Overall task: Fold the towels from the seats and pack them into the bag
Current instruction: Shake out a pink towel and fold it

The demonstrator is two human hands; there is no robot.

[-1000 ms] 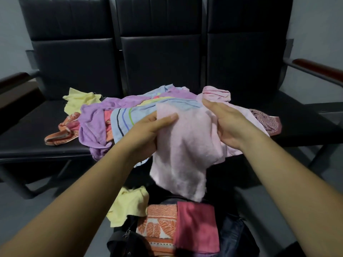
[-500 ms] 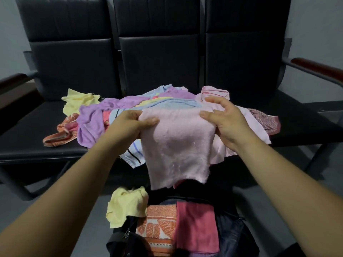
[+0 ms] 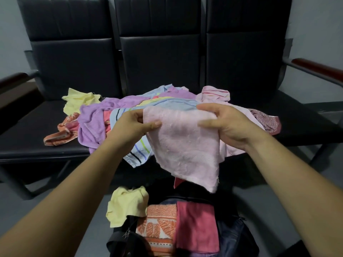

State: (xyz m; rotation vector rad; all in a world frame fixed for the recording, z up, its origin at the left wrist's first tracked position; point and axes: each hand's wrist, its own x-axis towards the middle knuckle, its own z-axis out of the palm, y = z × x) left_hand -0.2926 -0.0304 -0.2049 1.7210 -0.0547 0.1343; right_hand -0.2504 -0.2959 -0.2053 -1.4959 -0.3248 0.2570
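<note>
1. The pink towel (image 3: 185, 145) hangs in mid-air at the centre of view. It is above the open bag (image 3: 232, 236) at 6 o'clock and in front of the heap of towels (image 3: 92, 119) on the seats (image 3: 27, 145) at 12 o'clock.
2. The left hand (image 3: 137, 123) pinches the top edge at 9 o'clock, thumb across the front. The right hand (image 3: 228, 125) pinches it at 3 o'clock, fingers curled behind.
3. The cloth looks light, thin and limp (its lower corner sags to a point), so it will likely droop wherever unsupported.
4. It is probably best gripped at the corners and kept taut for a clean fold.
</note>
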